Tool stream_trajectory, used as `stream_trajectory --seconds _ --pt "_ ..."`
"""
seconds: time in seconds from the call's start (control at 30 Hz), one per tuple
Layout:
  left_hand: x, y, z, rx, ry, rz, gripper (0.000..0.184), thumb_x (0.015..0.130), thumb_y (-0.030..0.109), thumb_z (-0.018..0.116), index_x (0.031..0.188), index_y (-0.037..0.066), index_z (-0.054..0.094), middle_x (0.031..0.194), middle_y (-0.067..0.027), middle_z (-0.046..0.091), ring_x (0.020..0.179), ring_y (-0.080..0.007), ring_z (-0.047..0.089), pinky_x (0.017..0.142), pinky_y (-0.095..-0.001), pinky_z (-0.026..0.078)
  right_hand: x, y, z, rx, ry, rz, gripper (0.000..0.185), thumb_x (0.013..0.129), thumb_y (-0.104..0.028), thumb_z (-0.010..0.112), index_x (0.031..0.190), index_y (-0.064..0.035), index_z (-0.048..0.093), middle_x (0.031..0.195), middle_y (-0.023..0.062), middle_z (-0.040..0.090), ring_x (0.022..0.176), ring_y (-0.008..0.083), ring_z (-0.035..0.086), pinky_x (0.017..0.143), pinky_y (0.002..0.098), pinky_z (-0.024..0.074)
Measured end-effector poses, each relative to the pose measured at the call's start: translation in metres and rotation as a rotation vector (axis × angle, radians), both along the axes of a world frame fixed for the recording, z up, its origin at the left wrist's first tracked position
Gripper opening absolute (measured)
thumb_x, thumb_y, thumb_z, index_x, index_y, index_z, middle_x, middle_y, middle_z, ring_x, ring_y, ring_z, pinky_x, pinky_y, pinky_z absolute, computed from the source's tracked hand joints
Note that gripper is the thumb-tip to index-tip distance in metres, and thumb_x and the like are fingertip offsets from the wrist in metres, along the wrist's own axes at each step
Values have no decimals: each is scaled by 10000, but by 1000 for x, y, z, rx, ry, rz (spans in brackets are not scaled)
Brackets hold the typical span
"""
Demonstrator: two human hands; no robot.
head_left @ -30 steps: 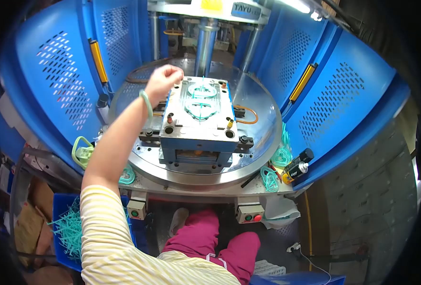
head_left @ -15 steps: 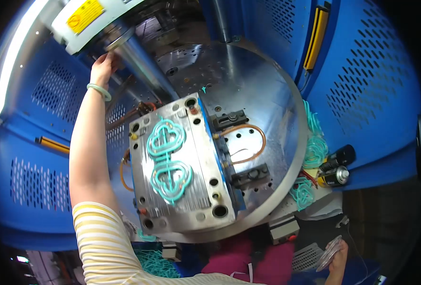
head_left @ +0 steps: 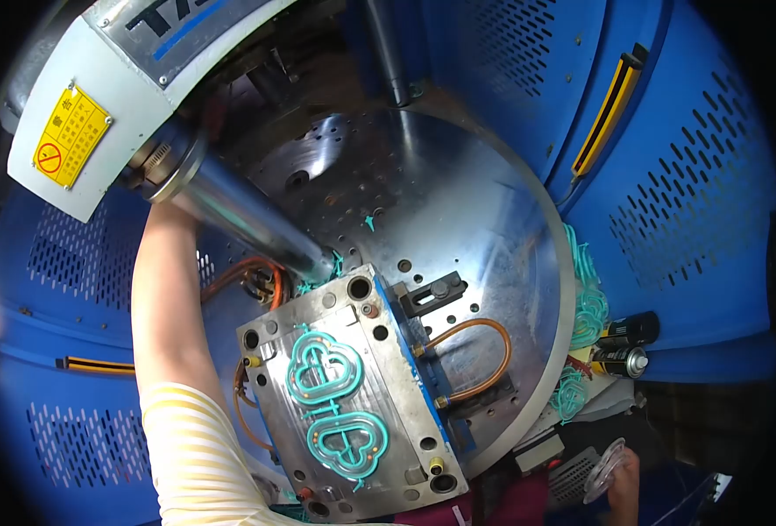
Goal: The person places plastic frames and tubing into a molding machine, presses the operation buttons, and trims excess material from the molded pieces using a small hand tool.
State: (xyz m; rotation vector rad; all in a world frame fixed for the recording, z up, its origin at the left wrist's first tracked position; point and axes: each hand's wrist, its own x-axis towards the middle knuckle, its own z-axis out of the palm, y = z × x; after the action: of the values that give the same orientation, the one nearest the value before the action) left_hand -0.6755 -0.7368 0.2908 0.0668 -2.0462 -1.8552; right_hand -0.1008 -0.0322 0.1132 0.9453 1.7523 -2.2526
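My left arm reaches up along the left side, and its hand is hidden behind the machine's steel column (head_left: pixel 248 215) and white head. At the lower right my right hand (head_left: pixel 624 486) grips a clear, ring-like plastic piece (head_left: pixel 604 472). A metal mould (head_left: pixel 405 394) lies tilted in view on the round steel table (head_left: pixel 493 193). Two joined teal heart-shaped loops, an upper one (head_left: pixel 325 368) and a lower one (head_left: pixel 347 445), rest on the mould's face. Neither hand touches them.
Blue perforated panels (head_left: pixel 681 202) stand on both sides. Teal pieces (head_left: pixel 589 311) and two spray cans (head_left: pixel 620 361) sit at the right edge. Copper-coloured hoses (head_left: pixel 503 351) loop beside the mould. A small teal scrap (head_left: pixel 369 223) lies on the round table.
The view has swung and moved closer to the mould. My left hand has gone from beside the mould to behind the column. My right hand has come into view with the clear piece.
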Motion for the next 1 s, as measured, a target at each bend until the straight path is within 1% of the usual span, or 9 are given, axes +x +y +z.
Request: stream_trajectory --seconds 0.4,0.5,0.53,0.57,0.6,0.67,0.73,0.83,1.0 --pt "11 -5 -15 -282 101 91 287 944 253 425 1025 37 597 918 -128 645 819 -248 621 718 -369 499 -11 -18 14 79 10 -163 235 756 -5 556 991 5 560 868 68 624 766 152 621 702 297 516" --pt "44 6 -35 -719 342 184 289 941 253 427 1020 34 598 913 -138 647 816 -256 622 714 -373 498 4 7 -16 25 61 -60 253 748 -8 574 1000 3 557 871 73 627 774 159 626 708 305 522" --pt "64 6 -39 -925 403 239 290 940 253 427 1018 33 599 912 -141 647 816 -259 623 713 -375 498 -6 -5 -9 62 76 -122 178 734 -46 605 910 -51 580 767 25 611 659 136 610 614 282 521" --pt "85 4 -35 -1428 157 430 249 891 199 491 1002 3 598 851 -213 625 773 -328 611 682 -399 484 -7 1 -11 34 88 -37 203 744 -63 617 941 -57 572 815 24 615 703 133 615 644 279 521" --pt "128 38 -27 -1095 272 465 196 858 105 524 1002 -6 598 848 -232 609 744 -363 593 674 -398 478 -5 11 -23 43 108 2 205 768 -110 631 955 -56 565 843 25 609 742 130 611 674 277 513" --pt "189 58 -30 -890 384 464 140 884 135 579 901 10 638 808 -163 605 742 -317 599 663 -376 472 -10 23 -33 57 132 154 258 853 -179 575 1067 -41 532 867 63 605 746 162 599 670 297 501" --pt "259 73 -36 -598 320 492 169 920 178 582 957 37 668 755 9 599 628 -59 530 563 -211 440 -13 25 -46 -45 191 291 366 940 -230 490 1240 -23 457 845 100 614 672 186 591 578 310 498" --pt "380 113 -43 -288 313 550 211 937 231 568 923 37 648 714 36 544 609 -40 492 550 -187 390 -51 16 -61 -95 223 468 334 902 -257 548 1144 -34 490 865 73 602 732 158 581 640 291 484" --pt "580 201 -91 -204 238 669 153 950 149 519 937 28 612 850 -15 627 591 -47 511 550 -192 434 -69 -16 -72 -154 301 711 305 839 -303 644 983 -53 544 899 29 581 833 112 565 744 259 461"
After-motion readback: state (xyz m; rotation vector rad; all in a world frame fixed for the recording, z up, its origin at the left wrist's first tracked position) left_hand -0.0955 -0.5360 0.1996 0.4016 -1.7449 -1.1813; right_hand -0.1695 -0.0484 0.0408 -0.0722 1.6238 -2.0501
